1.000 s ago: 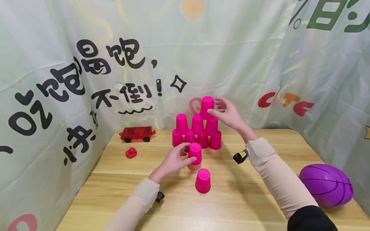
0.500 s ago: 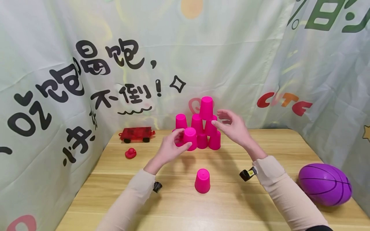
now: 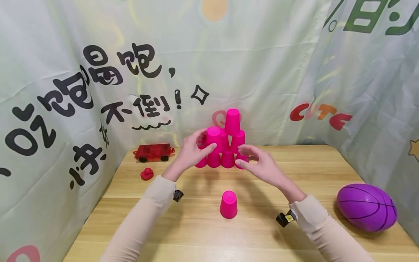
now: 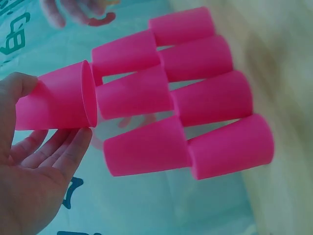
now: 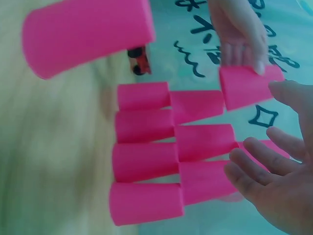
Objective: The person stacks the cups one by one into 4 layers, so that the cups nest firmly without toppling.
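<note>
My left hand (image 3: pixel 191 151) grips an upside-down pink cup (image 3: pixel 214 138) between thumb and fingers, in front of the stack's left side. In the left wrist view, the held cup (image 4: pixel 56 100) has its rim close to the tops of the second row. The pink cup pyramid has a bottom row (image 4: pixel 232 147), a second row (image 4: pixel 146 147) and one top cup (image 3: pixel 232 122) set on the right. My right hand (image 3: pixel 263 165) is open beside the lower right of the stack, fingers spread and holding nothing. One lone pink cup (image 3: pixel 228 205) stands upside down nearer me.
A red toy cart (image 3: pixel 154 152) and a small red rubber duck (image 3: pixel 147 174) sit at the left of the wooden table (image 3: pixel 137 218). A purple ball (image 3: pixel 366 207) lies at the right edge. Printed cloth (image 3: pixel 262 54) hangs behind the table.
My left hand has lifted its cup from low in front of the stack up to second-row height. My right hand has left the top cup and moved down and toward me.
</note>
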The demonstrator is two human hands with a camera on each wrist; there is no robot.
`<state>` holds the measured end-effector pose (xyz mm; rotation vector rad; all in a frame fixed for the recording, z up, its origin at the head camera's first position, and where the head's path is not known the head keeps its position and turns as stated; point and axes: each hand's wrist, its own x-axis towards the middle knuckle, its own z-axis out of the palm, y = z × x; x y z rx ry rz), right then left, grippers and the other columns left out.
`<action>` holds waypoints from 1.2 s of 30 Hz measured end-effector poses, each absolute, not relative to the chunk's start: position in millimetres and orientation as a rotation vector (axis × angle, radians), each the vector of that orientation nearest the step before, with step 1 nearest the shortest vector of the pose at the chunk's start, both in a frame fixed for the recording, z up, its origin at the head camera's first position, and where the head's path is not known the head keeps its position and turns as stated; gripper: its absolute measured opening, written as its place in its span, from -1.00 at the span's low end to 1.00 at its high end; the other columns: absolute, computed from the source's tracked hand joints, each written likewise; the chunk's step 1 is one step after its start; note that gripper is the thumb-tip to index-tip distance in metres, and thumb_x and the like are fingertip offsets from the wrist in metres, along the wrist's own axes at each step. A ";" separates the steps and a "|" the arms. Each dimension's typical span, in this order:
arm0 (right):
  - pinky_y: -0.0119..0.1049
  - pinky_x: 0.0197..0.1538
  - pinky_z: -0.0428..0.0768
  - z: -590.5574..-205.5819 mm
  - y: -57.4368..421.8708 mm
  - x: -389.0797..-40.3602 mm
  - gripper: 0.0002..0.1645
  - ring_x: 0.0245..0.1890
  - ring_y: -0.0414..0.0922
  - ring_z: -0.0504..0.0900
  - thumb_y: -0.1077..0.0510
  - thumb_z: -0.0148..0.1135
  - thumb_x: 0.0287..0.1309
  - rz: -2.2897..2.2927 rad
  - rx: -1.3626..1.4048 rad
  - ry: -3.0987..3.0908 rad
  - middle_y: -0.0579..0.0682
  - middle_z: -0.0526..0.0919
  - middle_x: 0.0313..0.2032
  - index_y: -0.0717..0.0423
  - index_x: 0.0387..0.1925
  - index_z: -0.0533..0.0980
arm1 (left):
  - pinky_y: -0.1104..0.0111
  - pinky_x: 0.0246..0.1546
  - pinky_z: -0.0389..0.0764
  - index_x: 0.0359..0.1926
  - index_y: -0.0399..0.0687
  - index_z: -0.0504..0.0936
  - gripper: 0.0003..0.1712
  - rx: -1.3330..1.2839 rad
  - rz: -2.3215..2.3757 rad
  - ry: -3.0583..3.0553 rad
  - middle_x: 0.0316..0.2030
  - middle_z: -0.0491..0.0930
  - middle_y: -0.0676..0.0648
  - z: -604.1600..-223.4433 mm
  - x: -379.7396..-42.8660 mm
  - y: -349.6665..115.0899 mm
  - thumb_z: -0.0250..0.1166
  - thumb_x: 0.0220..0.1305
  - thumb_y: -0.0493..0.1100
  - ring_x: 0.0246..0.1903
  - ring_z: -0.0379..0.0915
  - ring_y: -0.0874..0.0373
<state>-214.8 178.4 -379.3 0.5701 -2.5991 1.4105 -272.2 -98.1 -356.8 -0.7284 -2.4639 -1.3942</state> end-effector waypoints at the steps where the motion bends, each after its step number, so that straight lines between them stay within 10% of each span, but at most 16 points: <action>1: 0.15 0.28 0.64 -381.7 177.7 -212.0 -0.30 0.17 0.13 0.68 -0.04 0.49 0.28 1.402 0.584 -2.607 0.10 0.68 0.23 0.09 0.36 0.50 | 0.06 0.15 0.73 0.36 -0.14 0.52 -0.34 -0.724 -1.387 -2.464 0.04 0.72 -0.16 -353.2 -274.1 -97.3 0.50 0.30 -0.07 0.00 0.70 -0.06; 36: 0.00 0.24 0.69 -451.5 165.3 -157.6 -0.17 0.13 -0.08 0.66 -0.08 0.54 0.21 1.512 0.942 -2.746 -0.10 0.70 0.13 0.08 0.42 0.44 | 0.09 0.20 0.71 0.39 -0.13 0.48 -0.37 -0.549 -1.423 -2.493 0.08 0.69 -0.21 -328.9 -329.6 -82.7 0.42 0.40 -0.07 0.07 0.68 -0.10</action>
